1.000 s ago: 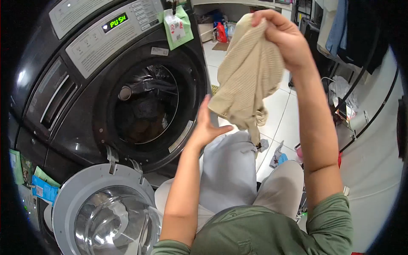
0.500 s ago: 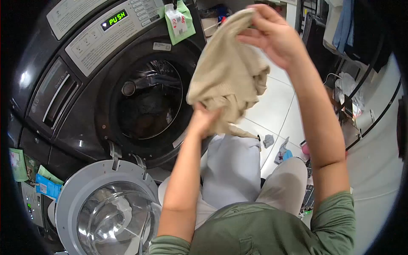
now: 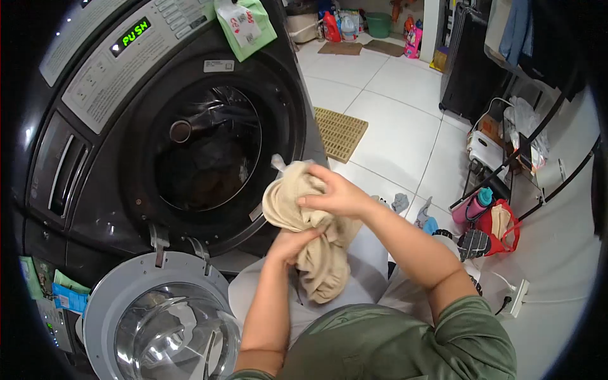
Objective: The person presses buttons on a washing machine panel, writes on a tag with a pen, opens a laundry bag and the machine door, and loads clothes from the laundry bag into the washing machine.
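A beige knit garment (image 3: 324, 272) is bunched up in front of me, its lower part hanging over my lap. My left hand (image 3: 295, 246) grips it from below. My right hand (image 3: 334, 193) pinches its upper folds, with a pale tag-like piece sticking out at the top left. Whether it is a sweater or another knit piece cannot be made out. Just to the left is the open drum of a dark front-loading washing machine (image 3: 95, 209), with dark clothes (image 3: 212, 164) inside. Its round glass door (image 3: 152, 269) is swung open at lower left.
A green packet (image 3: 250, 31) hangs on the machine's front. Small grey cloths (image 3: 399, 202) lie on the white tile floor beside my legs. To the right stand a bottle (image 3: 479, 204), a red bag (image 3: 505, 231), a power strip (image 3: 518, 297) and a black suitcase (image 3: 470, 69). A yellow slatted mat (image 3: 342, 133) lies ahead.
The garment has come down from a raised, stretched-out hold and is now gathered in a bunch. My right hand has dropped close to my left. The view has shifted, showing more floor ahead.
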Available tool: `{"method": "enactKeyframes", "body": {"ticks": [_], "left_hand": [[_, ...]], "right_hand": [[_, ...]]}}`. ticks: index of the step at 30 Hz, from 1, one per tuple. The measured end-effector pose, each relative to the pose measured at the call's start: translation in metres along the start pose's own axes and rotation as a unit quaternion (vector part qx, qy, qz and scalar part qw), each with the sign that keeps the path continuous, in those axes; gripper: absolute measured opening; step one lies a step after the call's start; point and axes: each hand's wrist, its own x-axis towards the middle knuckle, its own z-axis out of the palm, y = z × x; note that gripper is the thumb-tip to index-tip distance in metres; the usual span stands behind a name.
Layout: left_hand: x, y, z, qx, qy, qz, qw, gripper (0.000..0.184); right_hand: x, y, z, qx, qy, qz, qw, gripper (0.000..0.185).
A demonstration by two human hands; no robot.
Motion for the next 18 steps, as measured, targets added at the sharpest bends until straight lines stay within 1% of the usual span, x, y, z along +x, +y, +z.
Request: {"method": "enactKeyframes", "body": {"ticks": [1, 2, 3, 4, 5, 6, 7, 8, 10, 11, 12, 13, 14, 15, 16, 17, 18], "left_hand": [[0.005, 0.005, 0.017, -0.04, 0.103, -0.05, 0.993, 0.078], [0.014, 0.021, 0.017, -0.161, 0.133, -0.045, 0.977, 0.065], [0.028, 0.038, 0.007, -0.278, 0.162, -0.036, 0.946, 0.055], [0.053, 0.031, -0.046, -0.253, 0.214, 0.009, 0.944, 0.05], [0.052, 0.086, -0.056, -0.304, 0.277, 0.021, 0.911, 0.049], [0.054, 0.124, -0.076, -0.278, 0.274, 0.13, 0.911, 0.052], [0.071, 0.141, -0.135, -0.234, 0.242, 0.196, 0.921, 0.058], [0.079, 0.166, -0.149, -0.233, 0.287, 0.255, 0.893, 0.063], [0.099, 0.168, -0.156, -0.206, 0.379, 0.197, 0.881, 0.055], [0.108, 0.166, -0.163, -0.189, 0.423, 0.171, 0.87, 0.052], [0.121, 0.141, -0.168, -0.191, 0.407, 0.14, 0.882, 0.053], [0.135, 0.115, -0.172, -0.192, 0.39, 0.108, 0.894, 0.056], [0.147, 0.085, -0.151, -0.106, 0.475, 0.056, 0.872, 0.057], [0.145, 0.058, -0.129, -0.045, 0.409, 0.068, 0.909, 0.045], [0.144, 0.034, -0.093, 0.034, 0.361, 0.131, 0.923, 0.034], [0.15, -0.003, -0.08, 0.07, 0.284, 0.169, 0.941, 0.029], [0.145, -0.019, -0.056, 0.057, 0.222, 0.098, 0.968, 0.029]], "right_hand": [[0.006, -0.009, -0.005, -0.006, -0.058, 0.039, 0.998, 0.062], [0.014, -0.011, -0.019, -0.027, -0.063, 0.025, 0.997, 0.061], [0.022, -0.014, -0.038, -0.049, -0.069, 0.009, 0.996, 0.061], [0.029, -0.018, -0.059, -0.073, -0.073, -0.009, 0.995, 0.06], [0.034, -0.021, -0.085, -0.092, -0.013, 0.023, 0.995, 0.056], [0.032, -0.019, -0.112, -0.108, 0.051, 0.057, 0.991, 0.053], [0.028, -0.01, -0.133, -0.155, 0.128, 0.065, 0.977, 0.05], [0.023, 0.008, -0.153, -0.202, 0.203, 0.074, 0.955, 0.048], [0.009, 0.066, -0.19, -0.315, 0.207, 0.152, 0.914, 0.05], [0.002, 0.114, -0.208, -0.333, 0.181, 0.193, 0.905, 0.054], [-0.004, 0.16, -0.216, -0.35, 0.156, 0.232, 0.894, 0.058], [-0.012, 0.194, -0.208, -0.388, 0.174, 0.262, 0.866, 0.063], [-0.026, 0.221, -0.195, -0.425, 0.192, 0.292, 0.835, 0.069], [-0.041, 0.243, -0.176, -0.453, 0.197, 0.287, 0.821, 0.074], [-0.049, 0.257, -0.16, -0.481, 0.199, 0.281, 0.806, 0.079], [-0.047, 0.256, -0.153, -0.475, 0.162, 0.277, 0.82, 0.071], [-0.047, 0.253, -0.146, -0.467, 0.122, 0.273, 0.832, 0.063]]}}
